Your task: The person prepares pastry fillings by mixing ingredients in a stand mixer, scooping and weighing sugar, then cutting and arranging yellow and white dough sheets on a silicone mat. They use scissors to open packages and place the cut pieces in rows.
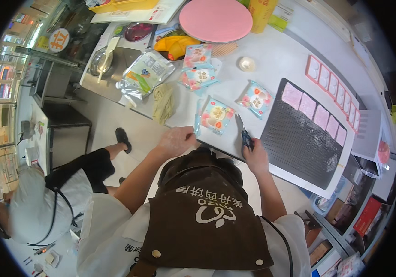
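Note:
My right hand point(256, 157) grips the dark blue handles of a pair of scissors point(244, 133) at the table's front edge, the blades pointing away from me. With its fingers curled, my left hand point(179, 140) is at the edge beside a blue and pink printed plastic packet point(216, 116); whether it pinches the packet's edge cannot be told. Another such packet point(256, 99) lies beyond the scissors. Two more packets point(198, 57) overlap further back. A crumpled yellow-green cloth point(163, 104) hangs over the edge to the left.
On the right, a black perforated mat point(298, 138) bears pink rectangular sheets point(307, 106). A pink round turntable point(216, 20), a bowl of mango pieces point(177, 46), a small cup point(246, 64), a foil pouch point(147, 74) and a metal bowl point(101, 63) stand further back. Another person point(50, 204) is at left.

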